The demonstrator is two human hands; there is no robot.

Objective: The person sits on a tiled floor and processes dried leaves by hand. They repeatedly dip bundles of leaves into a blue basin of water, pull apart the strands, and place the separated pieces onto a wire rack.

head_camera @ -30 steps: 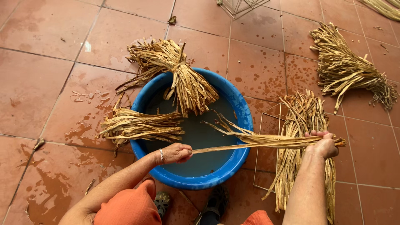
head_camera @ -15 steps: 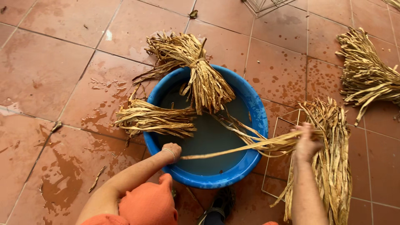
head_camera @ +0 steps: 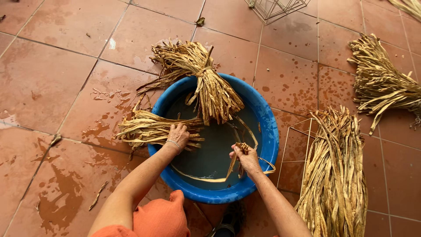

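Now the long dried strip that was stretched between both hands half a second ago lies coiled in the round blue plastic basin [head_camera: 267, 131], so soaking looks underway. Her right hand [head_camera: 246, 159] has its fingers clamped on the folded end of that strip of dried straw-coloured leaf [head_camera: 239, 153], over the water. Her left hand [head_camera: 177, 136] rests with fingers spread flat on a tied bundle of dried leaves [head_camera: 140, 129] across the left rim. Counted: one basin, two bundles on its rim, the second [head_camera: 210, 87] at the far side, two loose heaps [head_camera: 337, 175] [head_camera: 381, 83] on the wet red tiled floor [head_camera: 52, 79] to the right, plus two white wire frames [head_camera: 302, 136] [head_camera: 276, 8].
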